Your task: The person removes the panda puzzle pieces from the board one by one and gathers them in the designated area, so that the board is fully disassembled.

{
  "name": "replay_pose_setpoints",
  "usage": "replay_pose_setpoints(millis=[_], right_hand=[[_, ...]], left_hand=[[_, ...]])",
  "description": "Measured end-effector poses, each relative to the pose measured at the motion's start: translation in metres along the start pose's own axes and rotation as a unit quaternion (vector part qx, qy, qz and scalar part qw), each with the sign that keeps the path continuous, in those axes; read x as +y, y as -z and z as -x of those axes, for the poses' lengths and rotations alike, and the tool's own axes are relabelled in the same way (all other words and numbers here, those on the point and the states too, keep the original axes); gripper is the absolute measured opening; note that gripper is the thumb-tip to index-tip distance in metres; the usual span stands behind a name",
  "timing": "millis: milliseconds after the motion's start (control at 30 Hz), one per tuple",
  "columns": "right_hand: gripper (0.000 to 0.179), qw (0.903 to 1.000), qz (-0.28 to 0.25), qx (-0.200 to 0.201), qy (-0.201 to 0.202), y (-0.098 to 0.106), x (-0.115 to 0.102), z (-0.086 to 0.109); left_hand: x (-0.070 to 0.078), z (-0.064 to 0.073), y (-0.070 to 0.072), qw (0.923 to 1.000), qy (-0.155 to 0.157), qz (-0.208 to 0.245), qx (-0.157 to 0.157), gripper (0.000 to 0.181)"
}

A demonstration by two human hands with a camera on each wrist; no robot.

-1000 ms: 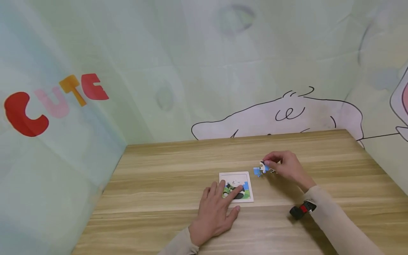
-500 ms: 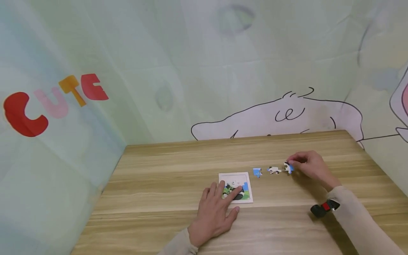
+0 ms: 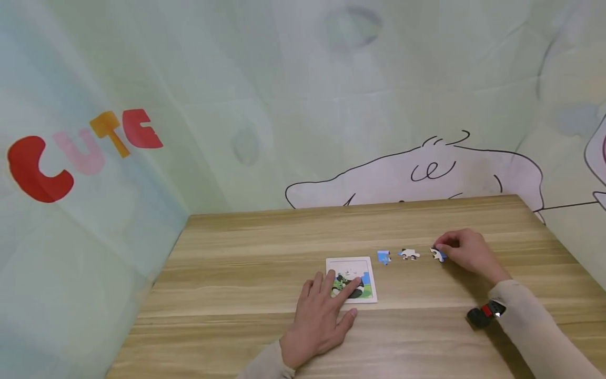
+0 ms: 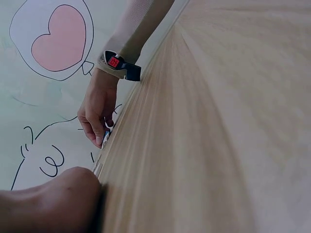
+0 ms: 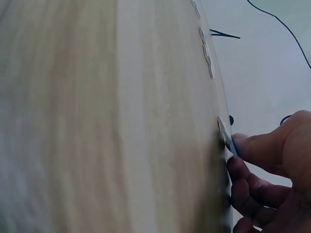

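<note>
With thumb and fingertips, my right hand (image 3: 471, 253) pinches a blue, white and black jigsaw piece (image 3: 438, 255) close over the table. The right wrist view shows the same jigsaw piece (image 5: 226, 137) edge-on between thumb and fingers. My left hand (image 3: 318, 322) lies with fingers spread and straight, resting on a small white-framed panda puzzle (image 3: 351, 259). Between the puzzle and my right hand are two loose pieces in a row: a blue jigsaw piece (image 3: 384, 257) and a white and black jigsaw piece (image 3: 409, 254).
The wooden table (image 3: 236, 279) extends around both hands, its far edge against a printed backdrop (image 3: 246, 105). A black and red wrist device (image 3: 485, 314) hangs under my right wrist, low over the tabletop.
My right hand has carried its jigsaw piece rightward past the other two, then lowered it toward the table. The white and black piece came into full view. My left hand has stayed on the puzzle.
</note>
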State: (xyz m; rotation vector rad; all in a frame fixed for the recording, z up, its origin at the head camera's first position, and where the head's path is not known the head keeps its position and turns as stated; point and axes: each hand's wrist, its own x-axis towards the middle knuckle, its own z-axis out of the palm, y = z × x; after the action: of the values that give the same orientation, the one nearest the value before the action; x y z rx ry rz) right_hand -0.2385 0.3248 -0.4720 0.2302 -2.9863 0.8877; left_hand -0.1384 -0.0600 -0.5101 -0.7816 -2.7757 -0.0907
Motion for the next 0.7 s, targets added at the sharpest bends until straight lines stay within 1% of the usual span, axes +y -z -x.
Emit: replay_pose_setpoints(millis=[100,233,400,567,700], right_hand=[[0.010,1.0000,0.002,0.007,0.004,-0.003,-0.002,0.001],[0.008,0.9998,0.006,0.016,0.006,-0.005,-0.004,0.002],[0.011,0.9995,0.001,0.029,0.013,-0.007,-0.012,0.001],[0.014,0.9990,-0.026,0.026,0.025,-0.012,-0.035,0.001],[0.012,0.9984,-0.044,0.012,0.033,-0.023,-0.059,0.001]], left_hand=[[0.000,0.001,-0.003,1.0000,0.000,-0.002,0.006,0.057],[0.000,0.001,-0.005,1.0000,0.002,-0.003,0.004,0.057],[0.000,0.002,-0.002,1.0000,0.007,0.003,-0.002,0.057],[0.001,0.002,-0.002,0.9999,0.007,0.014,0.005,0.056],[0.002,0.002,-0.001,0.9999,0.008,0.005,0.005,0.056]])
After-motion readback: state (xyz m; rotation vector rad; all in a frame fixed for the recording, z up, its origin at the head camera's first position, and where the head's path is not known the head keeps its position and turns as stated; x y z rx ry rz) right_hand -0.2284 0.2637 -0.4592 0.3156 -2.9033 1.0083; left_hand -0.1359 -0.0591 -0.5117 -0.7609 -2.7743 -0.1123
